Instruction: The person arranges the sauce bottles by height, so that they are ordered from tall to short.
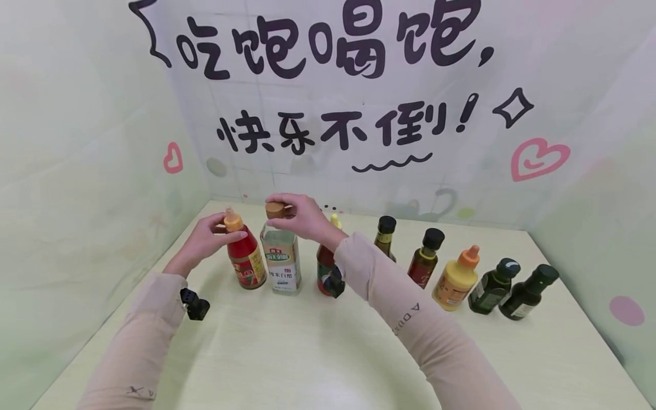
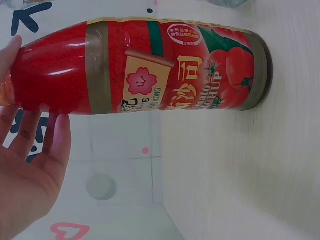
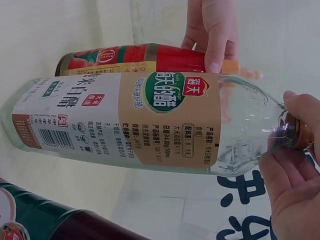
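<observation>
Nearest, well right of the clear vinegar bottle (image 3: 170, 125): two dark green bottles (image 1: 524, 296) and yellow squeeze bottle (image 1: 453, 285), upright, presumably against spills. Just right of it: sauce bottle (image 1: 325, 265), partly hidden behind right sleeve (image 1: 425, 324). At its top: right hand (image 1: 302, 219) pinching brown cap (image 1: 275, 210), likely for the easy purchase there. Just left: red ketchup bottle (image 1: 246, 256), upright; left hand (image 1: 207, 239) curled around the neck, probably the slimmest place to steady. Behind: lettered backdrop (image 1: 307, 171), apparently decorative.
</observation>
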The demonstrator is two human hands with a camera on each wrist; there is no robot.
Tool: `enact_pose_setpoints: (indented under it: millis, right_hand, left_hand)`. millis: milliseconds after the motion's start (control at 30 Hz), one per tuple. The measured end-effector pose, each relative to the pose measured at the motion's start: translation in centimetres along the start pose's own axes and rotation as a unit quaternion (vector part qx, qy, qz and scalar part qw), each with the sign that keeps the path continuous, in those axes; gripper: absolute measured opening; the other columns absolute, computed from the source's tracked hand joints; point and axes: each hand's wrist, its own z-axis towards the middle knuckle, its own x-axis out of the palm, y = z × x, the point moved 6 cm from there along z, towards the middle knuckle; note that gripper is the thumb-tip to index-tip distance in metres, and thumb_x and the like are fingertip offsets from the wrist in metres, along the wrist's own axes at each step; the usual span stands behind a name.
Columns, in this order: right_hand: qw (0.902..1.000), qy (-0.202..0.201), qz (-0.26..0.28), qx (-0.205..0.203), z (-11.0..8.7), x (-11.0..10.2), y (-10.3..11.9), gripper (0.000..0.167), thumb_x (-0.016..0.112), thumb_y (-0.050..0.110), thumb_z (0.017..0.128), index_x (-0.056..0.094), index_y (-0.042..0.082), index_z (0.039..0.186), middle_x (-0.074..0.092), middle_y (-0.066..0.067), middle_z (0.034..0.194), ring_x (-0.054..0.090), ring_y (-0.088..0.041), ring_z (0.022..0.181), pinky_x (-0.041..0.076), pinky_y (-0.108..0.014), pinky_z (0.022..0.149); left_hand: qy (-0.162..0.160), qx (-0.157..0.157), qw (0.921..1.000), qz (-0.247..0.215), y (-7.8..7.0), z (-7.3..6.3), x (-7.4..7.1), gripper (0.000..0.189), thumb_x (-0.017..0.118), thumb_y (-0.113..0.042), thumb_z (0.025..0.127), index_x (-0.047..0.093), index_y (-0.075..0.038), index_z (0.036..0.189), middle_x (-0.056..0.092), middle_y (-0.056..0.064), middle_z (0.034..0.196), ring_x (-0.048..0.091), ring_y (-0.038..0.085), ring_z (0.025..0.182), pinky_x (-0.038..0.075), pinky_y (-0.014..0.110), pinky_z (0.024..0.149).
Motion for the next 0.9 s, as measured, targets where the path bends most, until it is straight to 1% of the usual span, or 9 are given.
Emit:
enact_pose_setpoints:
  millis: [133,300,700,900]
  right_hand:
    - [0.9999,-0.003,-0.003,0.01,-0.06,0.0,-0.1,0.041,0.068,0.013,0.078,0.057,0.015,0.117,0.058,-0.005,0.109,0.06,-0.015,0.089,0.048,-0.021,0.074]
    - [0.9997,-0.007,-0.007,0.02,-0.11,0.09,-0.11,0.042,0.068,0.014,0.078,0.057,0.016,0.118,0.058,-0.005,0.11,0.06,-0.016,0.092,0.048,-0.022,0.075]
    - [0.9996,-0.001,-0.027,0.005,0.08,0.24,0.31,0.042,0.069,0.014,0.077,0.057,0.014,0.117,0.058,-0.006,0.109,0.06,-0.014,0.09,0.047,-0.019,0.075]
    - [0.9992,-0.007,-0.036,0.012,0.16,0.03,0.42,0.041,0.069,0.013,0.077,0.058,0.013,0.117,0.059,-0.005,0.106,0.059,-0.013,0.085,0.047,-0.018,0.072]
  left_hand:
    - [0.0,-0.001,1.0,-0.006,0.01,-0.05,0.1,0.064,0.064,-0.044,0.077,0.044,-0.006,0.125,0.046,0.017,0.12,0.043,0.038,0.109,0.042,0.051,0.083]
    - [-0.005,-0.002,1.0,-0.008,0.03,-0.09,0.13,0.064,0.064,-0.043,0.077,0.044,-0.006,0.124,0.046,0.017,0.121,0.042,0.039,0.11,0.041,0.052,0.084]
    - [-0.014,0.003,0.9999,-0.008,0.18,-0.31,-0.14,0.062,0.065,-0.042,0.077,0.045,-0.006,0.124,0.047,0.017,0.119,0.044,0.039,0.109,0.042,0.052,0.083]
    - [-0.013,0.01,0.9998,-0.015,0.07,-0.23,0.02,0.06,0.065,-0.041,0.077,0.047,-0.006,0.122,0.049,0.016,0.118,0.045,0.038,0.107,0.043,0.051,0.082]
